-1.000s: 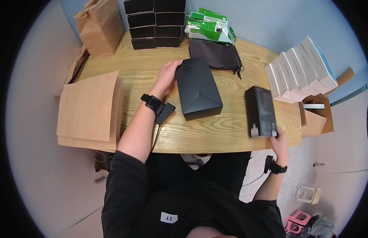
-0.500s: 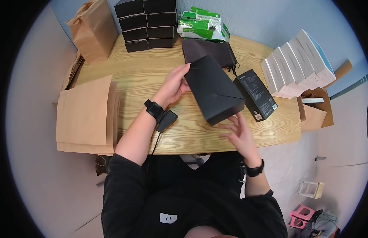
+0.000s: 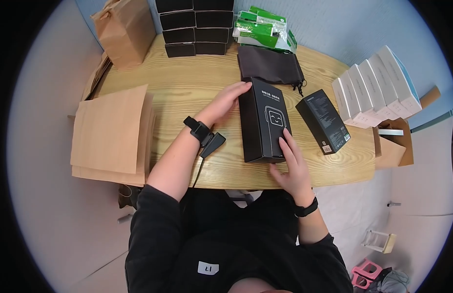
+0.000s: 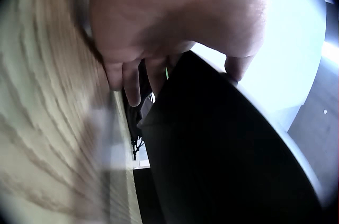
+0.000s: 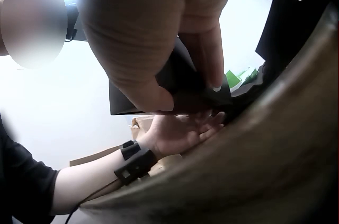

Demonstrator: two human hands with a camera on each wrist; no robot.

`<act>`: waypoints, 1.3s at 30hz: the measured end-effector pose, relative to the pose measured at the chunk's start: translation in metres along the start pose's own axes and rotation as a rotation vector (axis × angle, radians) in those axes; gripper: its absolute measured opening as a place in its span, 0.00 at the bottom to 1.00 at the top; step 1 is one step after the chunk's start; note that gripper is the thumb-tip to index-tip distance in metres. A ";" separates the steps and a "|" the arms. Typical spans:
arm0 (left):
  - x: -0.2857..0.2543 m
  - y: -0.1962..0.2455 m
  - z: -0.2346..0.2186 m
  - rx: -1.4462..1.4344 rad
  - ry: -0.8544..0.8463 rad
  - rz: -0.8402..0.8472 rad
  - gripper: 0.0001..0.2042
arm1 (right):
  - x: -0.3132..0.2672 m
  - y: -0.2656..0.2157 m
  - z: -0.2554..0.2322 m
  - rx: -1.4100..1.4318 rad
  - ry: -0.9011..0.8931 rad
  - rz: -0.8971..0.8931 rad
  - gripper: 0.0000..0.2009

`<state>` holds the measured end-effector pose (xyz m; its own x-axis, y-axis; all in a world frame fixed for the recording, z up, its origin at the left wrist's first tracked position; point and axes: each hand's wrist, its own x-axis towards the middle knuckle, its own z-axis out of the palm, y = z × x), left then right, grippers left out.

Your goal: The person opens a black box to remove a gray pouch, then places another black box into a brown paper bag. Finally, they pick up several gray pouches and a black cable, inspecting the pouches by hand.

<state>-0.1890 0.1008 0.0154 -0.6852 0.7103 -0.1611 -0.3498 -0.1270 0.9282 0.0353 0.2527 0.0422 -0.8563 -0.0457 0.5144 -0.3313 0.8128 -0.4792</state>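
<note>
A black box (image 3: 263, 122) with a smiling device drawn on its top face lies in front of the person, tilted slightly. At its far left corner the left hand (image 3: 227, 100) holds it, thumb on the top edge; in the left wrist view the other fingers (image 4: 131, 83) reach down past the far end. The right hand (image 3: 294, 171) grips the near right corner, fingers over the printed face and thumb at the near end. To the right lies a second black box (image 3: 325, 122), its face covered in small print, touched by neither hand.
Behind are stacked black boxes (image 3: 195, 34), green-and-white packets (image 3: 260, 29) and a dark drawstring pouch (image 3: 270, 66). Flat paper bags (image 3: 109, 132) lie left, below a standing paper bag (image 3: 126, 34). White boxes (image 3: 375, 90) line the right, above an open carton (image 3: 407, 144).
The right hand set down the printed black box on the right and moved to the other one. That box was lifted and turned, so its drawn face now shows on top.
</note>
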 end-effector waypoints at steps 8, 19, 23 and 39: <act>0.002 -0.001 0.005 0.267 -0.030 0.172 0.16 | -0.002 0.014 -0.007 -0.031 -0.158 -0.084 0.26; 0.000 0.000 -0.004 0.088 -0.246 0.093 0.34 | -0.014 0.056 0.023 0.699 0.033 0.331 0.21; 0.000 0.003 -0.004 0.154 -0.275 0.110 0.37 | -0.014 0.054 0.019 0.642 0.013 0.313 0.22; -0.007 0.003 0.000 0.283 -0.330 0.135 0.33 | -0.017 0.063 0.018 0.837 -0.007 0.443 0.23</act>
<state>-0.1857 0.0953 0.0190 -0.4565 0.8888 0.0405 -0.0515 -0.0719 0.9961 0.0219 0.2939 -0.0094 -0.9736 0.1618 0.1609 -0.1501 0.0769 -0.9857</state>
